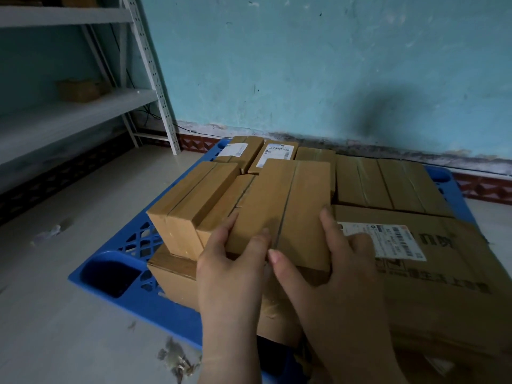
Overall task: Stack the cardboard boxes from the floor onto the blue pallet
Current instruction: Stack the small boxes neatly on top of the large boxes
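Observation:
A blue plastic pallet (122,273) lies on the floor against the wall, loaded with several brown cardboard boxes. Both hands hold one flat taped box (288,200) on top of the stack. My left hand (230,273) grips its near left corner, thumb on top. My right hand (340,270) grips its near right edge. A narrow box (188,198) lies to the left, touching it. A large printed box with a shipping label (432,270) sits at the right. Labelled boxes (277,155) line the back.
A white metal shelf rack (155,76) stands at the left with a small box on one shelf. The teal wall runs behind the pallet. Scraps of debris (177,358) lie on the pale floor near the pallet's front corner.

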`<action>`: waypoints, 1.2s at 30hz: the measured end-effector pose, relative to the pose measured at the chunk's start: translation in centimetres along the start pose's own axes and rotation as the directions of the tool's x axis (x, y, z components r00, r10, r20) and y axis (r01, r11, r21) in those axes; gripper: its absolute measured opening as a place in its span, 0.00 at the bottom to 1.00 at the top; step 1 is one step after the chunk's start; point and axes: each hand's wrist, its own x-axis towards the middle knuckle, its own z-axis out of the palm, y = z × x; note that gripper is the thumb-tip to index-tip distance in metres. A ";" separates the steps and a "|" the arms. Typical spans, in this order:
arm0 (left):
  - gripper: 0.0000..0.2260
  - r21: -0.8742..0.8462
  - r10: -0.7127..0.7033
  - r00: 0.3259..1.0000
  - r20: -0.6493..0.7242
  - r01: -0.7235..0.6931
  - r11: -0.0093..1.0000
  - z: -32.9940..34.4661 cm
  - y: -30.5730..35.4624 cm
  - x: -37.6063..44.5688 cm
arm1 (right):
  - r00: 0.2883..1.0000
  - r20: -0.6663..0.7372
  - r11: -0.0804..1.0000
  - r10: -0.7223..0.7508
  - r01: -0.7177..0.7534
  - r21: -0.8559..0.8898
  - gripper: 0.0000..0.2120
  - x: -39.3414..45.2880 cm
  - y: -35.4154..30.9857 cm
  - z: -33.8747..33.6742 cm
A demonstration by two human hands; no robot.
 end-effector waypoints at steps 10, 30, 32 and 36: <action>0.20 0.125 -0.010 0.993 0.115 -0.005 0.992 2.1 -3.3 2.4 | 0.999 0.015 0.951 0.038 -0.031 -0.309 0.40 1.4 4.4 2.8; 0.25 0.519 0.215 0.965 0.150 -0.262 0.814 3.5 -3.3 3.7 | 0.990 -0.135 0.997 -0.046 0.036 -0.075 0.37 4.2 5.0 3.8; 0.25 0.507 0.217 0.960 0.176 -0.277 0.816 3.4 -3.3 3.5 | 0.986 -0.160 0.998 -0.038 0.029 -0.059 0.37 4.2 5.1 3.4; 0.24 0.408 0.157 0.955 0.250 -0.251 0.878 3.2 -3.4 3.8 | 0.979 -0.203 0.999 -0.015 0.025 0.044 0.35 4.2 4.5 3.2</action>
